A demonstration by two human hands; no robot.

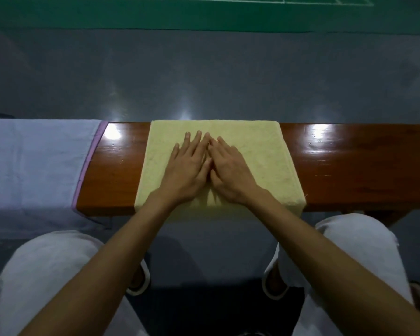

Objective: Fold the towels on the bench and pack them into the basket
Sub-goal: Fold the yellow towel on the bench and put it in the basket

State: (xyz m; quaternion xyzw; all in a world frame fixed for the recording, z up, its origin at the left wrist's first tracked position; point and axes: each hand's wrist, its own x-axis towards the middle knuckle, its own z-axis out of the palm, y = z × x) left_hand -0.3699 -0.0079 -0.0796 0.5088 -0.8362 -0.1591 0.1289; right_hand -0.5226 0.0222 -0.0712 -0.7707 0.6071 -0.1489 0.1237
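A folded yellow towel (252, 151) lies across the glossy wooden tabletop (349, 166), its near edge hanging over the front, and both hands rest flat on its middle: the left hand (188, 169) and the right hand (230, 173) lie side by side, fingers straight and slightly spread, with the index fingers and thumbs touching each other. Well to the left of the left hand a pale lilac towel (34, 163) with a purple border is spread over the tabletop's end and drapes down its front. Below the forearms the person's knees in light trousers (46, 267) show above a grey floor (204, 76).
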